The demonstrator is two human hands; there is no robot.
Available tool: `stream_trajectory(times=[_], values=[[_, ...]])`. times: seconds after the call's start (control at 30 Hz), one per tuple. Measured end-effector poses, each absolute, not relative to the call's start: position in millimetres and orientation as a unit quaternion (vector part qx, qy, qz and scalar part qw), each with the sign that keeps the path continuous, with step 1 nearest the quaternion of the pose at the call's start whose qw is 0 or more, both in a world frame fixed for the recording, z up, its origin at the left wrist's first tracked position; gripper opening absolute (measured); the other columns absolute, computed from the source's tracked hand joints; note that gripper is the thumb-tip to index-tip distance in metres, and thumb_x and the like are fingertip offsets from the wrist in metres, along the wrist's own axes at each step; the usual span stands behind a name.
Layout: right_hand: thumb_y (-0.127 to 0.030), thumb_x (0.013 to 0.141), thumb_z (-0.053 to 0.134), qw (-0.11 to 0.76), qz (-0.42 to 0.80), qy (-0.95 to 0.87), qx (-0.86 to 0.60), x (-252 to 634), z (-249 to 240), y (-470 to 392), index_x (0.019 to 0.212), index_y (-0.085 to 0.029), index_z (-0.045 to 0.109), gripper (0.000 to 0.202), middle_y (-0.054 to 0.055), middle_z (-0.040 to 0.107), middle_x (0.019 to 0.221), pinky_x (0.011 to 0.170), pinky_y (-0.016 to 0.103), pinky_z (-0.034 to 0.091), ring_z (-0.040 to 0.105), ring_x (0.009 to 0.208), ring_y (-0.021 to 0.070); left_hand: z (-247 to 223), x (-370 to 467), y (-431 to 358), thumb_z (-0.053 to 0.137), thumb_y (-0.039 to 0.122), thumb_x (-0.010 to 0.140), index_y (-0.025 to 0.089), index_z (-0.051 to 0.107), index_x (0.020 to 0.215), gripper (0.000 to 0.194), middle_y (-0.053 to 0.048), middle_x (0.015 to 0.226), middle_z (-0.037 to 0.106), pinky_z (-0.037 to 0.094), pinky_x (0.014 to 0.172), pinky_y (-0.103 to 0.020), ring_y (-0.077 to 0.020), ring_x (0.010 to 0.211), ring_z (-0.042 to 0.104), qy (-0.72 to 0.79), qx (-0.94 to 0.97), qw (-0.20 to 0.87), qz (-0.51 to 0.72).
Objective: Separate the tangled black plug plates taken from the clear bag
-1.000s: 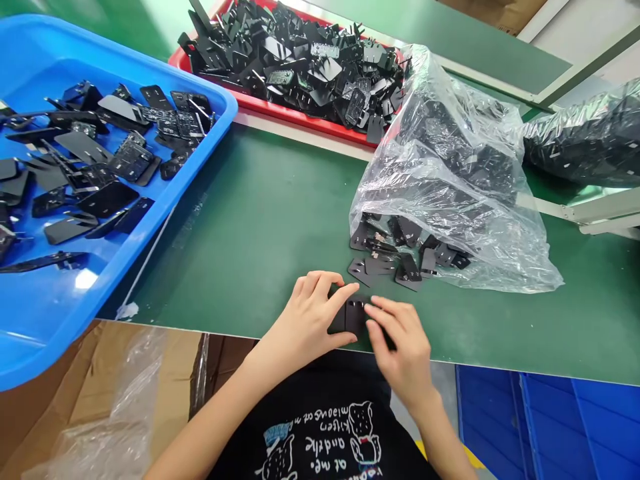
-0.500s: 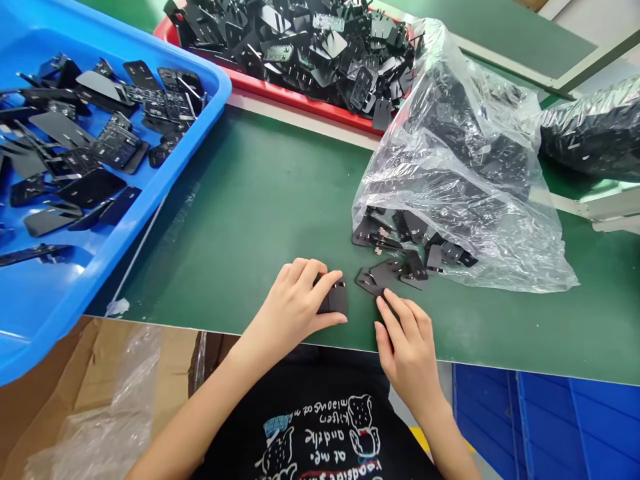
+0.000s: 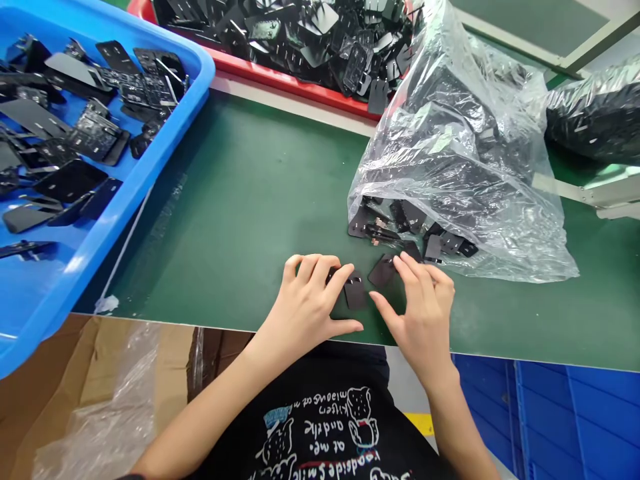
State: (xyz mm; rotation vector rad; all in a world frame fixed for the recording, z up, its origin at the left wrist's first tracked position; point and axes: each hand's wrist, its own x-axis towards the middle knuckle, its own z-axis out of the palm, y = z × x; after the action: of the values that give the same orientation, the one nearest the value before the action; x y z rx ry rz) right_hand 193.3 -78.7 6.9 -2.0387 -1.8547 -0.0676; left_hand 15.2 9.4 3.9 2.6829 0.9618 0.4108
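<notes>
black plates look thin, flat and matte.

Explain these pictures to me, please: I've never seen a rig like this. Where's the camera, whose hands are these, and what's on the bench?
There is no machine here: you see one person's two bare hands. All the pictures come from one camera worn on that person's head, looking forward and down.

The left hand curves beside a flat black plate; the right hand has fingertips on another black plate. Both thumbs stand apart from the fingers, and neither plate looks lifted.

Beneath is a green tabletop. To the left is a blue tray of black parts; at the back, a red tray is heaped with more. To the right lies a clear plastic bag, with black parts at its mouth.
</notes>
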Motion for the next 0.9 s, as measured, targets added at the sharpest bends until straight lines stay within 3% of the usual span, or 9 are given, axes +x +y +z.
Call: stream_trajectory(times=[0.13,0.33,0.5,0.57,0.67,0.73,0.9], values=[[-0.034,0.091,0.058,0.13,0.014,-0.698,-0.704,204.4,11.7,-69.0,0.132,-0.022,0.05,0.043,0.009,0.062,0.127,0.1,0.053,0.027,0.04,0.123,0.0338,2.9,20.0,13.9,0.073,0.051,0.073,0.014,0.059,0.112,0.056,-0.011,0.105,0.059,0.037,0.088,-0.041,-0.0269,0.098,0.05,0.319,0.927,0.118,0.156],[-0.029,0.094,0.052,0.108,0.093,-0.73,-0.668,204.5,18.7,-78.2,0.134,-0.025,0.046,0.041,0.004,0.06,0.131,0.109,0.061,0.006,0.035,0.131,0.0313,2.8,18.5,24.1,0.072,0.048,0.075,0.013,0.058,0.114,0.054,-0.009,0.102,0.059,0.04,0.08,-0.036,-0.0242,0.093,0.051,0.274,0.944,0.111,0.15],[-0.033,0.093,0.054,0.116,0.081,-0.731,-0.668,201.2,19.9,-80.6,0.137,-0.023,0.042,0.047,0.007,0.059,0.132,0.109,0.065,0.002,0.036,0.131,0.0321,3.4,13.2,27.6,0.069,0.051,0.077,0.013,0.058,0.115,0.055,-0.01,0.103,0.059,0.04,0.077,-0.035,-0.0241,0.09,0.052,0.244,0.955,0.1,0.139],[-0.036,0.091,0.057,0.135,0.059,-0.728,-0.67,208.5,20.4,-81.2,0.136,-0.024,0.044,0.048,0.008,0.058,0.133,0.11,0.064,0.007,0.039,0.129,0.0325,3.9,10.6,28.1,0.067,0.054,0.077,0.014,0.057,0.117,0.057,-0.011,0.106,0.06,0.04,0.079,-0.036,-0.0249,0.093,0.053,0.24,0.956,0.098,0.139],[-0.035,0.088,0.062,0.2,-0.007,-0.679,-0.706,227.8,14.5,-78.1,0.131,-0.022,0.05,0.047,0.011,0.059,0.129,0.104,0.054,0.032,0.046,0.121,0.0312,5.9,12.2,26.3,0.065,0.058,0.077,0.013,0.057,0.118,0.061,-0.012,0.108,0.06,0.04,0.082,-0.037,-0.0258,0.095,0.053,0.249,0.951,0.098,0.151],[-0.031,0.088,0.063,0.227,-0.049,-0.643,-0.729,239.9,6.2,-72.3,0.123,-0.02,0.057,0.038,0.012,0.062,0.121,0.095,0.048,0.042,0.05,0.113,0.03,7.8,18.4,22.9,0.064,0.06,0.077,0.012,0.057,0.117,0.062,-0.012,0.107,0.06,0.04,0.083,-0.037,-0.0261,0.096,0.053,0.257,0.949,0.093,0.159],[-0.02,0.089,0.058,0.3,-0.075,-0.608,-0.731,251.3,3.3,-63.3,0.102,-0.023,0.067,0.016,0.007,0.07,0.098,0.087,0.044,0.046,0.055,0.098,0.0258,11.3,35.8,15.4,0.066,0.054,0.079,0.014,0.057,0.115,0.055,-0.01,0.107,0.059,0.041,0.08,-0.036,-0.0251,0.094,0.052,0.242,0.961,0.08,0.111]])
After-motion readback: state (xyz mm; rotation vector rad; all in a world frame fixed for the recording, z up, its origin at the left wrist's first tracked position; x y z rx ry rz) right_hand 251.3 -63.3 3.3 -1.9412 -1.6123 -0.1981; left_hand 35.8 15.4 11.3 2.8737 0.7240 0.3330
